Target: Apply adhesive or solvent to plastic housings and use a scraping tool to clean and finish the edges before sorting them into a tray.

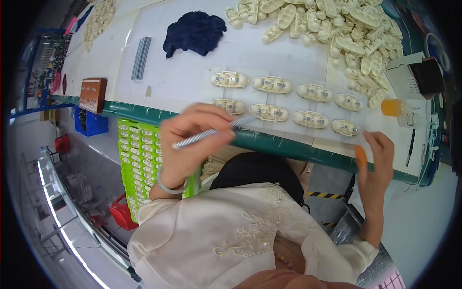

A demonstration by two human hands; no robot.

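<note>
My left hand [198,137] is closed round a thin, striped silver rod [207,136]. The rod's far tip meets the left part of a cream oval plastic casing [270,112] in the near row. Two rows of such casings, with small round silvery pieces inside, lie along the table's front; my left hand partly covers the leftmost near casing [230,106]. At the right end of the rows, my right hand [378,159] has its thumb and fingers apart, an orange cover [361,156] on the thumb. It is nearest the last casing [345,127] and holds nothing visible.
A heap of loose cream casings [365,43] fills the far right. Further left lie a dark blue cloth [195,33], several grey rods [141,58] and a brown box [93,95]. An orange-capped bottle [393,107] stands right. A green tray [159,126] of casings sits below the table edge.
</note>
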